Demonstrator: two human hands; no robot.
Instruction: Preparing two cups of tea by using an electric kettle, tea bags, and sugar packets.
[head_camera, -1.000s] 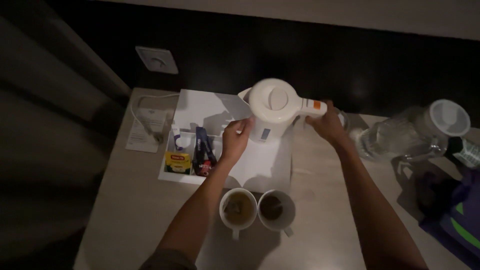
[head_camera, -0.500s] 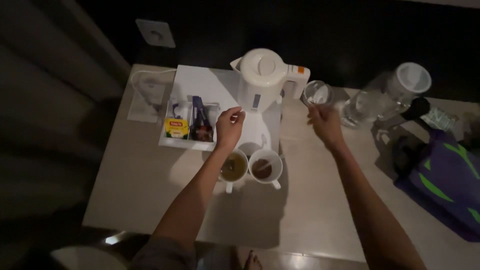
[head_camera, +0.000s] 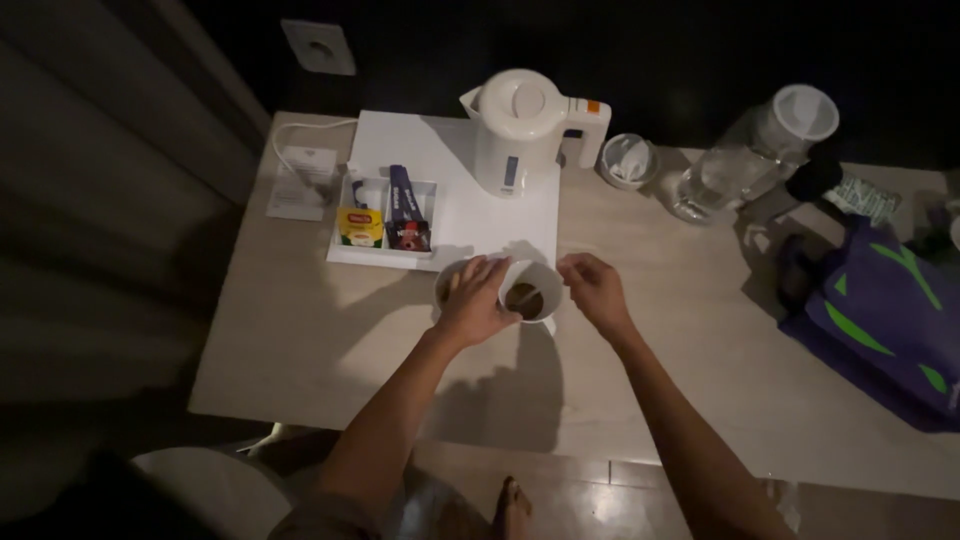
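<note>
Two mugs being handled at the tray's front edge

The left hand (head_camera: 472, 303) is cupped over one white mug (head_camera: 447, 283), probably steadying it; the right hand (head_camera: 593, 288) is pinched at the rim of the dark-filled mug (head_camera: 528, 292), kettle (head_camera: 520, 130) parked behind on the tray (head_camera: 430, 180).

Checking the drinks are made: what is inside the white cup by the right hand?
The white cup holds dark brown liquid. The neighbouring cup is covered by the left hand, contents hidden.
</note>
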